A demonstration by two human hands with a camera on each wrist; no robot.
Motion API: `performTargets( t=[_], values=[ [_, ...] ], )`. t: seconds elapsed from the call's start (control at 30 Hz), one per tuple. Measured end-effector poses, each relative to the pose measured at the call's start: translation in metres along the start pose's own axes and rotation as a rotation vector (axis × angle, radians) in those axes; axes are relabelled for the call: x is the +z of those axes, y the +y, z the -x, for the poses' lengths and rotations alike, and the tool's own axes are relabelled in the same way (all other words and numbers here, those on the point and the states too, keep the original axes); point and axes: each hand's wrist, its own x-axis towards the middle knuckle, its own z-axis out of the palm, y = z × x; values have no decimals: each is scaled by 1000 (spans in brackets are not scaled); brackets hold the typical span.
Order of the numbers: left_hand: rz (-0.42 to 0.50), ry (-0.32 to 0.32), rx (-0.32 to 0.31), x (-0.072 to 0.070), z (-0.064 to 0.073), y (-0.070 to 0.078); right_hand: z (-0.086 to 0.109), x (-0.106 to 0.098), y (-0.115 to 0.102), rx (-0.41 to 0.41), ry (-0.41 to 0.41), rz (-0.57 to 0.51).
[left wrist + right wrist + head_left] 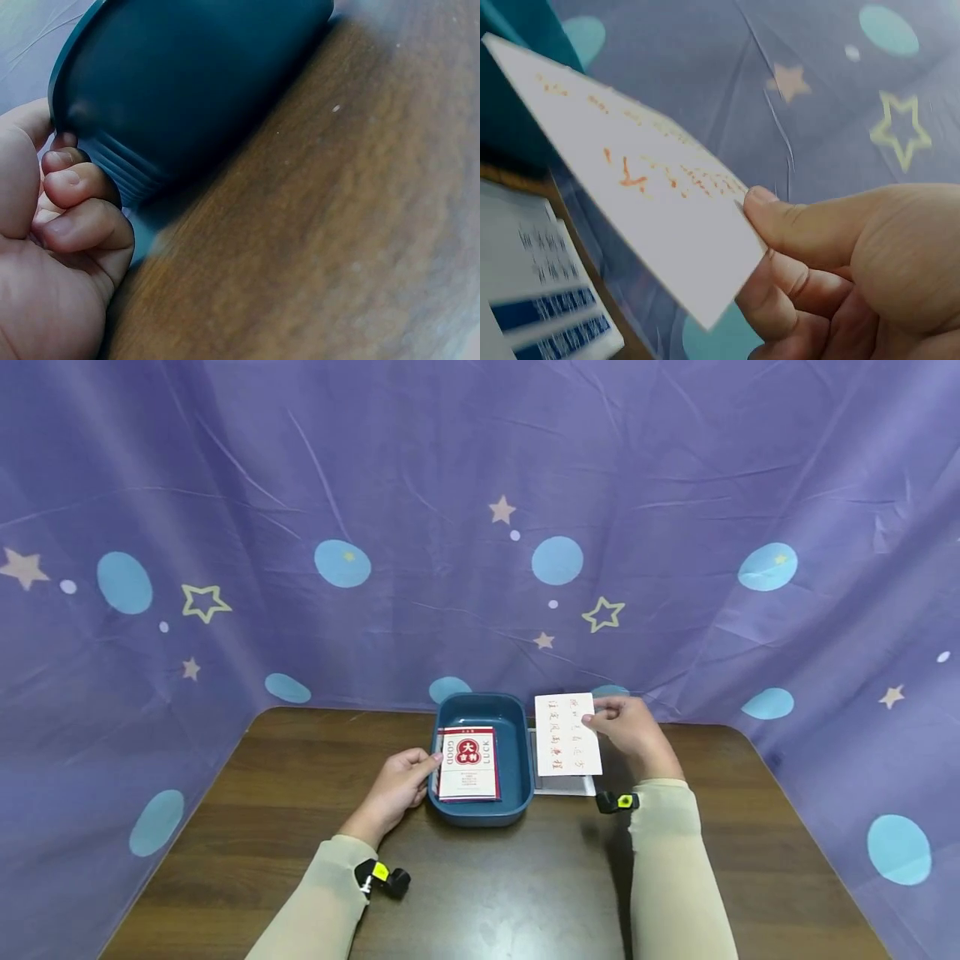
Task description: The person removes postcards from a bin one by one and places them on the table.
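A dark blue rectangular bin (517,768) stands on the table, and my left hand (397,789) grips its left side. In the left wrist view, the thumb reaches the bin's rim while the fingers curl against the outer wall (195,75). Inside the bin lie several stacked cards; the top card (468,764) is white and red with "GOOD LUCK" printed on it. To the right of the bin, my right hand (633,731) pinches a white card (567,735) by its right edge. Orange-red handwritten characters (634,180) run across that card, which is raised and tilted.
Beneath the raised card, more white printed cards (532,262) with blue bands lie on the table beside the bin. The brown wooden table (510,893) ends at a purple curtain (420,610) with stars and blue dots. Each forearm wears a small black wrist camera.
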Motion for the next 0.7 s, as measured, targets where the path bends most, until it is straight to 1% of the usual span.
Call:
performTargets(
  t=[0.13,0.23,0.4,0.53,0.7],
  values=[
    [0,-7,-1,-1,0,1,-1,-5,16,78,-8,-39],
    [6,-10,-7,-1,0,1,-2,-6,28,110,-28,-38],
    [12,-11,-8,-1,0,1,-7,0,43,98,-71,26],
    [8,-15,-4,-1,0,1,-9,5,49,86,-89,71],
    [6,-15,-4,-1,1,2,-12,13,56,98,-83,91]
  ],
)
